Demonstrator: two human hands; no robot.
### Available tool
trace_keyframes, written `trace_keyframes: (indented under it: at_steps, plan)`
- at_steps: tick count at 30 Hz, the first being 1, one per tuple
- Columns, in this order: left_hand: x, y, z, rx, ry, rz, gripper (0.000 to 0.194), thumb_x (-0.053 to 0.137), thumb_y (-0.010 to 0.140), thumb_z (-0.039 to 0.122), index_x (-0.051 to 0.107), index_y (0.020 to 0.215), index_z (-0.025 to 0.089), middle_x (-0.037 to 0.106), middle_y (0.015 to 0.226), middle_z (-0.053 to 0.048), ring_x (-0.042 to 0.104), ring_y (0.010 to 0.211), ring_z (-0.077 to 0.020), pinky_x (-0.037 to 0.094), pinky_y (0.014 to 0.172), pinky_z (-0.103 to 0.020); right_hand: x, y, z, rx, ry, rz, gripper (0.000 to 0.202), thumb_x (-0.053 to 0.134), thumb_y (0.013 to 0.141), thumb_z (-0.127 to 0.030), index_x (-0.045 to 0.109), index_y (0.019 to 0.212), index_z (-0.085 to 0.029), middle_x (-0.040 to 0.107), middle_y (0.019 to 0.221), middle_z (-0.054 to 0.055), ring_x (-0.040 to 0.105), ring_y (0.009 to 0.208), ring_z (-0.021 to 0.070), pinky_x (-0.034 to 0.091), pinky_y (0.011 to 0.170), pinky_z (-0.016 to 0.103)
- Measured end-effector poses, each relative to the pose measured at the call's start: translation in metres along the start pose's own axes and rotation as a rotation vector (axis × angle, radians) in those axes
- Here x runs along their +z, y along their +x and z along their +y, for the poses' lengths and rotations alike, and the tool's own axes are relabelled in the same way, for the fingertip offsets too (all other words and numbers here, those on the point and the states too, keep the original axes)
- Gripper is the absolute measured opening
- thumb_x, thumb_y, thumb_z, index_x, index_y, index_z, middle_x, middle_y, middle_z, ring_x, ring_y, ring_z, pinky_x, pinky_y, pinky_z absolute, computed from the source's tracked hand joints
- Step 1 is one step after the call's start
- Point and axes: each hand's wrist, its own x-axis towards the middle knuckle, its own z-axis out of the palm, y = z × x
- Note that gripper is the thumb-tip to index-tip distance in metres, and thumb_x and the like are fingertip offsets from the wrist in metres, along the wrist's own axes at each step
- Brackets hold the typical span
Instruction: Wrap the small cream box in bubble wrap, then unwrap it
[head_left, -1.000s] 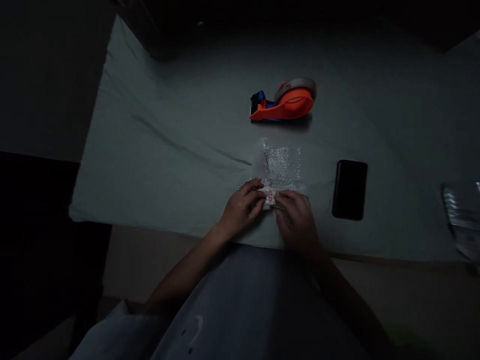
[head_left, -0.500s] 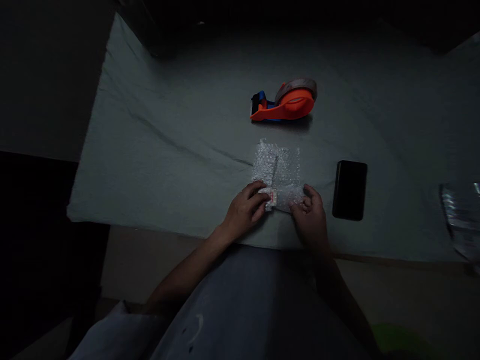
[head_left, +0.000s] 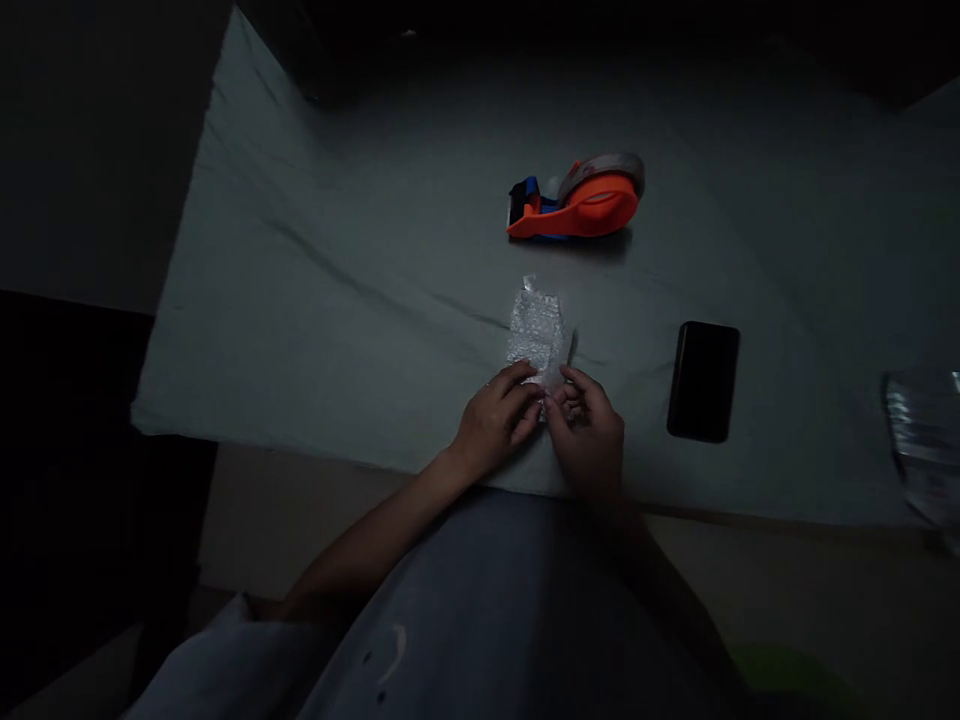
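Note:
A small sheet of bubble wrap (head_left: 537, 325) lies on the table near its front edge, its right side folded over toward the left. My left hand (head_left: 495, 412) holds down the lower left part of the wrap with bent fingers. Close beside it, my right hand (head_left: 589, 420) pinches the folded flap between thumb and fingers. The small item with a red-and-white label seen earlier is now covered by the wrap and my fingers.
An orange and blue tape dispenser (head_left: 581, 205) with a roll of tape stands beyond the wrap. To the right lies a black phone-like slab (head_left: 703, 382). Shiny clear plastic packaging (head_left: 926, 430) sits at the far right of the pale-covered table (head_left: 337, 350).
My right hand has moved left, folding the right part of the bubble wrap over the small labelled item. My left hand has stayed in nearly the same place.

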Motion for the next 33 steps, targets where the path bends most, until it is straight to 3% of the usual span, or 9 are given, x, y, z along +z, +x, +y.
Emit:
trace_keyframes:
  at_steps: [6, 11, 15, 18, 22, 26, 29, 33]
  plan:
    - [0.008, -0.003, 0.000, -0.028, 0.003, 0.011, 0.017, 0.050, 0.090, 0.019, 0.054, 0.106, 0.017, 0.057, 0.126, -0.015, 0.053, 0.126, -0.0222, 0.051, 0.101, -0.039, -0.010, -0.006, -0.010, -0.121, -0.143, -0.059, 0.040, 0.049, 0.088, -0.026, 0.053, 0.128, -0.020, 0.072, 0.097, 0.007, 0.068, 0.081, 0.0177, 0.057, 0.076, 0.034]
    - [0.000, -0.002, -0.001, -0.052, -0.173, 0.011, 0.023, 0.041, 0.092, 0.015, 0.057, 0.108, 0.019, 0.058, 0.127, -0.012, 0.049, 0.129, -0.0204, 0.046, 0.106, -0.042, -0.015, -0.014, -0.020, -0.369, -0.373, -0.192, 0.040, 0.041, 0.091, -0.018, 0.051, 0.129, -0.016, 0.070, 0.108, 0.012, 0.065, 0.096, 0.0223, 0.054, 0.084, 0.038]
    - [-0.007, 0.012, 0.003, -0.217, -0.078, 0.134, 0.013, 0.055, 0.089, 0.026, 0.066, 0.089, 0.019, 0.061, 0.107, -0.010, 0.056, 0.108, -0.0217, 0.049, 0.094, -0.040, -0.015, -0.013, -0.021, -0.483, -0.474, -0.237, 0.039, 0.039, 0.091, -0.014, 0.051, 0.127, -0.013, 0.069, 0.109, 0.013, 0.062, 0.096, 0.0224, 0.053, 0.085, 0.038]
    - [-0.008, 0.029, 0.007, -0.362, -0.096, 0.094, 0.016, 0.067, 0.082, 0.033, 0.067, 0.079, 0.018, 0.057, 0.088, -0.005, 0.056, 0.089, -0.0177, 0.050, 0.083, -0.033, -0.018, -0.012, -0.021, -0.534, -0.501, -0.248, 0.037, 0.039, 0.088, -0.012, 0.054, 0.122, -0.011, 0.071, 0.102, 0.013, 0.063, 0.093, 0.0224, 0.054, 0.082, 0.036]
    - [-0.005, 0.043, 0.010, -0.491, -0.165, 0.028, 0.015, 0.070, 0.077, 0.025, 0.061, 0.069, 0.017, 0.056, 0.080, -0.001, 0.054, 0.076, -0.0132, 0.047, 0.072, -0.026, -0.020, -0.015, -0.017, -0.583, -0.487, -0.278, 0.035, 0.039, 0.086, -0.010, 0.057, 0.116, -0.014, 0.071, 0.105, 0.011, 0.064, 0.099, 0.0220, 0.054, 0.086, 0.037]
    - [0.001, 0.043, 0.010, -0.455, -0.127, 0.078, 0.016, 0.061, 0.076, 0.012, 0.052, 0.064, 0.018, 0.055, 0.071, 0.000, 0.053, 0.072, -0.0136, 0.044, 0.073, -0.027, -0.019, -0.016, -0.006, -0.587, -0.372, -0.233, 0.033, 0.040, 0.087, -0.007, 0.058, 0.112, -0.017, 0.071, 0.105, 0.010, 0.065, 0.099, 0.0193, 0.055, 0.085, 0.036]
    - [0.007, 0.039, 0.007, -0.424, -0.083, 0.119, 0.017, 0.057, 0.075, 0.011, 0.047, 0.064, 0.019, 0.054, 0.069, 0.001, 0.052, 0.072, -0.0144, 0.044, 0.073, -0.028, -0.018, -0.012, 0.003, -0.571, -0.261, -0.198, 0.030, 0.043, 0.086, -0.006, 0.058, 0.109, -0.018, 0.070, 0.104, 0.010, 0.065, 0.099, 0.0188, 0.055, 0.085, 0.036]
    - [0.011, 0.035, 0.001, -0.402, -0.102, 0.158, 0.010, 0.057, 0.076, 0.012, 0.050, 0.078, 0.019, 0.055, 0.076, 0.000, 0.053, 0.074, -0.0143, 0.045, 0.073, -0.028, -0.018, -0.005, 0.010, -0.523, -0.188, -0.131, 0.025, 0.048, 0.086, -0.009, 0.060, 0.104, -0.021, 0.066, 0.100, 0.008, 0.063, 0.094, 0.0185, 0.055, 0.081, 0.035]
